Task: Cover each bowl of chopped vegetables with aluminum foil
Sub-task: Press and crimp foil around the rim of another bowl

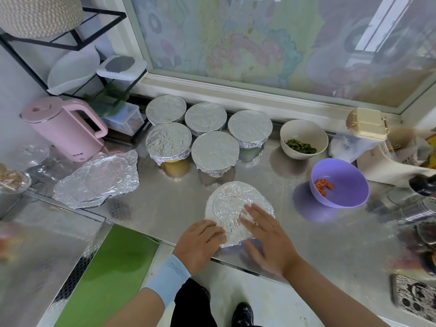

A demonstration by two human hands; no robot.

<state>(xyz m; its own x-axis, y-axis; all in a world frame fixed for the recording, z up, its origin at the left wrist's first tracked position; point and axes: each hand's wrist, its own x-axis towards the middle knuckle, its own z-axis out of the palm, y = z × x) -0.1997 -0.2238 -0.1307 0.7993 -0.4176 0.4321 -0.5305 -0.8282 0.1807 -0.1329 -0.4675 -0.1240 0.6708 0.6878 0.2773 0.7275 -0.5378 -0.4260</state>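
A crumpled round sheet of aluminum foil (232, 204) lies flat on the steel counter near its front edge. My left hand (200, 241) holds the sheet's near-left edge with curled fingers. My right hand (266, 237) presses flat on its near-right part, fingers straight. Several foil-covered bowls (214, 149) stand grouped behind it. To the right, a beige bowl (304, 132) with chopped green vegetable and a purple bowl (342, 171) with orange carrot cubes stand uncovered.
More used foil sheets (99, 178) lie at the left beside a pink kettle (66, 128). A black wire rack (70, 43) stands back left. A cream lunch box (368, 123), bags and metal cups crowd the right. A phone (412, 300) lies at the front right.
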